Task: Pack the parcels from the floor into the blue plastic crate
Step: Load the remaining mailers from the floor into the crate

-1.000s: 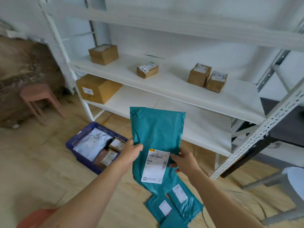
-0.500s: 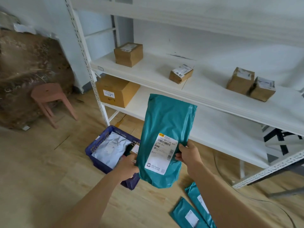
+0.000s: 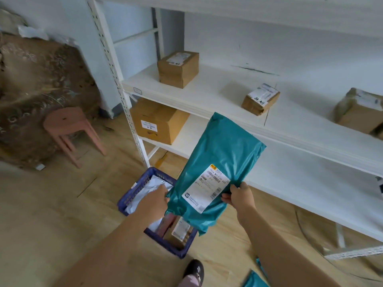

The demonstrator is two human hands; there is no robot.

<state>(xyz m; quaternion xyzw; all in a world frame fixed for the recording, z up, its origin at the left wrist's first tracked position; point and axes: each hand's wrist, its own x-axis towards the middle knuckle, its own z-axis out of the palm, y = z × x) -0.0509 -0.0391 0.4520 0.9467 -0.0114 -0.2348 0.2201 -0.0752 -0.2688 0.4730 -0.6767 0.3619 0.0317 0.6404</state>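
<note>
A teal plastic mailer (image 3: 219,162) with a white shipping label hangs upright in the air, tilted to the right, over the blue plastic crate (image 3: 132,193) on the wooden floor. My left hand (image 3: 154,204) grips its lower left edge and my right hand (image 3: 239,198) pinches its right edge beside the label. Inside the crate lie a white mailer (image 3: 149,193) and a small brown box with a label (image 3: 179,229). Another teal mailer (image 3: 256,280) lies on the floor at the bottom edge, mostly cut off.
White metal shelving (image 3: 207,96) stands behind the crate with several cardboard boxes on it, one large box (image 3: 157,121) on the lowest shelf. A pink stool (image 3: 68,129) stands at the left. My shoe (image 3: 193,270) is just in front of the crate.
Both hands have carried the teal mailer left and down until it hangs over the crate. The view has swung left, so the mailers on the floor have slid almost out of sight.
</note>
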